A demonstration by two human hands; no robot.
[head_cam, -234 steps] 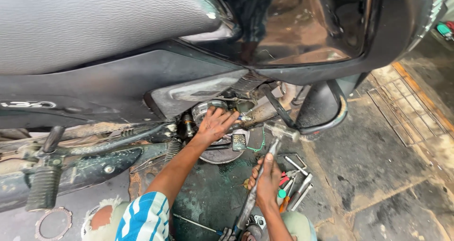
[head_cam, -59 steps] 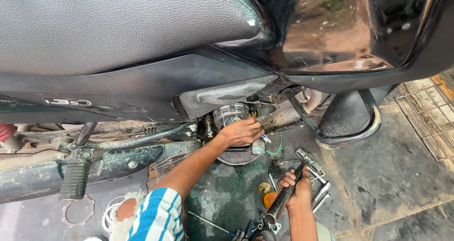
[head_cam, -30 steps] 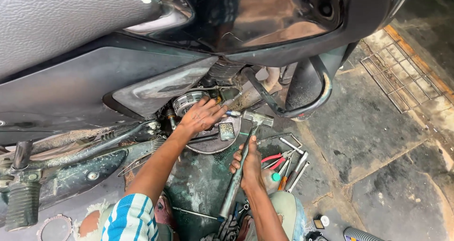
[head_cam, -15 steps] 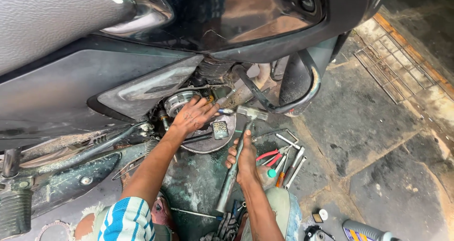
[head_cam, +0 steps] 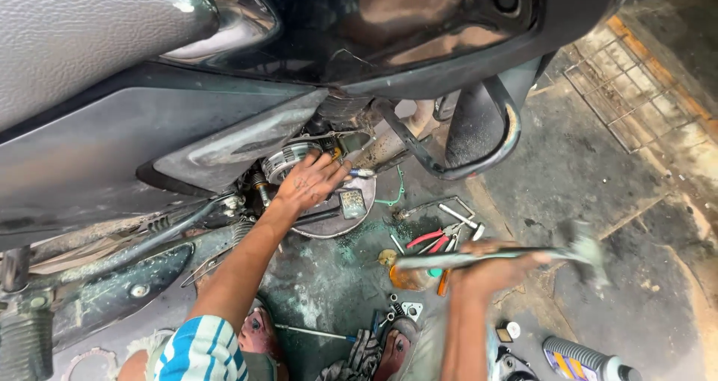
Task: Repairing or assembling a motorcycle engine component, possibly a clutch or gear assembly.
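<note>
My left hand (head_cam: 310, 183) reaches under the black scooter body (head_cam: 314, 44) and rests its spread fingers on the round metal clutch assembly (head_cam: 284, 160) of the engine. A small blue-tipped tool or bolt (head_cam: 361, 173) pokes out by its fingertips. My right hand (head_cam: 490, 270) grips a long metal hammer (head_cam: 501, 255), held roughly level over the floor and blurred by motion, its head (head_cam: 587, 248) pointing right. A round engine cover (head_cam: 340, 209) lies on the floor just below my left hand.
Red-handled pliers (head_cam: 430, 239), spanners (head_cam: 460, 218) and small parts lie on the oily concrete floor (head_cam: 598, 171). A footrest (head_cam: 26, 340) sticks out bottom left. A grey grip (head_cam: 587, 358) lies bottom right, and a metal grate (head_cam: 636, 89) sits upper right.
My right hand has swung the hammer away from the engine, from pointing up at it to lying level and pointing right. My left hand stays on the clutch.
</note>
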